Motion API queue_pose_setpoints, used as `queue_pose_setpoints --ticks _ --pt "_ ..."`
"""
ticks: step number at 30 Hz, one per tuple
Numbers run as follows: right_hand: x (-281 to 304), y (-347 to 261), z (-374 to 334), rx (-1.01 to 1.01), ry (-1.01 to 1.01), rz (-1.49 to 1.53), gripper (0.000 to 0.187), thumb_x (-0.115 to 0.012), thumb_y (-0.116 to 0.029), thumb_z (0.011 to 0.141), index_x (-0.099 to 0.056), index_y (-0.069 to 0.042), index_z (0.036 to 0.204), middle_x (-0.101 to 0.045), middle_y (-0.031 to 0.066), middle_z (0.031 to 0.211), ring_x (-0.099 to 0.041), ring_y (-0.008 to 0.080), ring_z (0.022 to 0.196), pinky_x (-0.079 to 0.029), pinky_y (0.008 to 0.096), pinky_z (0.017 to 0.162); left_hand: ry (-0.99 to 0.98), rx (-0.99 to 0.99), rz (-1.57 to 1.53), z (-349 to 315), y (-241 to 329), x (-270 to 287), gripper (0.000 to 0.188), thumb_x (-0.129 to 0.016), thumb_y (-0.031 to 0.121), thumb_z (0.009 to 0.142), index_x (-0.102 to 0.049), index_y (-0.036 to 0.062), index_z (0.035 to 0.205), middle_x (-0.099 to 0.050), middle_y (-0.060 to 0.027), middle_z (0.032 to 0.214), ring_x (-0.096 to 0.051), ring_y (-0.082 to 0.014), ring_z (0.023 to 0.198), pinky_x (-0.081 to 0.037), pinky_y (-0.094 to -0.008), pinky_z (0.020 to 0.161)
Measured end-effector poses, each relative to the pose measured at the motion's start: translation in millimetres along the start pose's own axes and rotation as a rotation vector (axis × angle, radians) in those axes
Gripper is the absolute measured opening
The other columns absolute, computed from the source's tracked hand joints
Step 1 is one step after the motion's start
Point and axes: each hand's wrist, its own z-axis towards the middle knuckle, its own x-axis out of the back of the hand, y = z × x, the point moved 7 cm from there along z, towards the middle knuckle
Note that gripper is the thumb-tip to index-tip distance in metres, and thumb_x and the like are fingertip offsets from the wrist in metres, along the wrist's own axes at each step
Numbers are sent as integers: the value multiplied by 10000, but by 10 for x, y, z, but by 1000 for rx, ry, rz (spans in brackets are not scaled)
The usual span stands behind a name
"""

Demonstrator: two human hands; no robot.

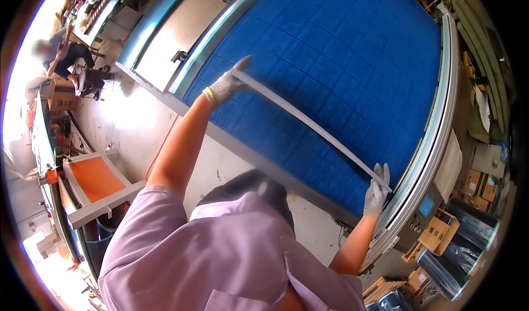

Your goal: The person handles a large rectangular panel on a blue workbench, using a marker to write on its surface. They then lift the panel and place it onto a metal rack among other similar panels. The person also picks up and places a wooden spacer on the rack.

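Note:
A long, thin white bar (303, 119) slants over the blue sheet (330, 30), from upper left to lower right. My left hand (225, 87), in a white knit glove with a yellow cuff, grips its far left end, with some fingers reaching past the bar. At the other end, my right hand (376, 192), gloved the same way, holds the bar near its tip, fingers pointing up and away. A dark shadow runs along the bar on the sheet. Whether the bar touches the sheet or hangs just above it, I cannot tell. Grid-like creases cover the sheet.
Pale rails (441, 118) edge the table on the right, beside a control panel (424, 209) and cardboard boxes (439, 231). A metal plate with clamps (171, 63) lies at upper left. An orange framed screen (96, 177) stands at left; a person (69, 57) sits farther off.

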Motion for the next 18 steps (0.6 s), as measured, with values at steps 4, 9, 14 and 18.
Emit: queue_pose_setpoints --ticks 4,9,14,18 --pt "112 79 11 -57 -44 -94 566 -547 -29 859 -386 -30 1402 -514 150 1312 -437 208 1279 -334 267 1067 -89 20 -89 98 147 -35 680 -745 184 747 -454 79 1352 -472 -168 1362 -471 -305 1246 -408 -425 1052" --pt "415 155 230 -37 -8 -333 343 -622 -52 844 -575 13 1178 -615 97 1042 -563 148 948 -439 250 821 57 81 148 313 125 -40 266 -687 5 798 -661 71 1054 -665 -54 1016 -622 -181 940 -493 -352 934" --pt "551 -128 281 -117 -56 -503 246 -710 -86 805 -580 -4 997 -574 18 889 -538 140 829 -438 289 735 21 50 199 364 343 220 256 -679 47 841 -642 25 1093 -673 -18 969 -612 -135 905 -483 -304 919" --pt "-116 22 31 -286 -365 -11 644 -690 -75 784 -421 8 1363 -539 115 1296 -538 267 1167 -404 376 1027 50 13 183 -206 146 840 296 -662 1 822 -621 20 1114 -657 -24 1014 -600 -131 937 -471 -297 930"
